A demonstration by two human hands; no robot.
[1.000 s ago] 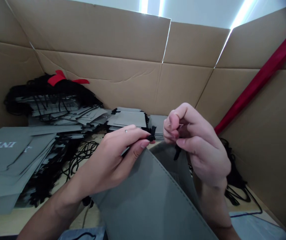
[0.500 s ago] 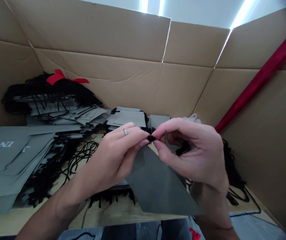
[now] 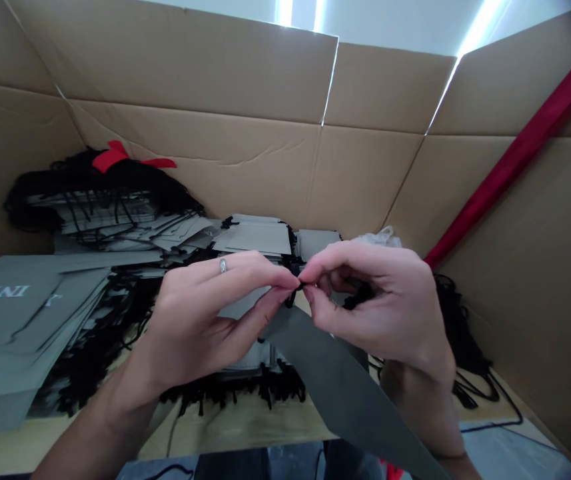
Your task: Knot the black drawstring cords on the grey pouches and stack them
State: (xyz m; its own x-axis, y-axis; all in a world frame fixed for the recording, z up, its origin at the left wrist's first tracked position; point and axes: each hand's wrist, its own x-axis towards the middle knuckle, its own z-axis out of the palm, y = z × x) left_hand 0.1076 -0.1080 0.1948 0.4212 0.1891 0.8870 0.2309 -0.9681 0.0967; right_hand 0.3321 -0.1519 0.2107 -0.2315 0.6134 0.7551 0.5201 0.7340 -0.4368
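Observation:
My left hand (image 3: 205, 320) and my right hand (image 3: 380, 313) meet in the middle of the view, fingertips pinched together on a short black cord end (image 3: 292, 290) at the top edge of a grey paper bag (image 3: 345, 393). The bag hangs down and to the right from that pinch. A ring sits on a finger of my left hand. More black cord shows under my right palm.
Piles of flat grey bags with black cord handles (image 3: 130, 233) lie on the wooden table (image 3: 245, 427) at left and centre. A larger grey stack with white lettering (image 3: 10, 313) is at far left. Cardboard walls (image 3: 205, 87) surround the table; a red strip (image 3: 515, 153) runs up the right wall.
My right hand came over from the bag's right edge to meet my left at the cord end. The bag has swung lower and narrower in view.

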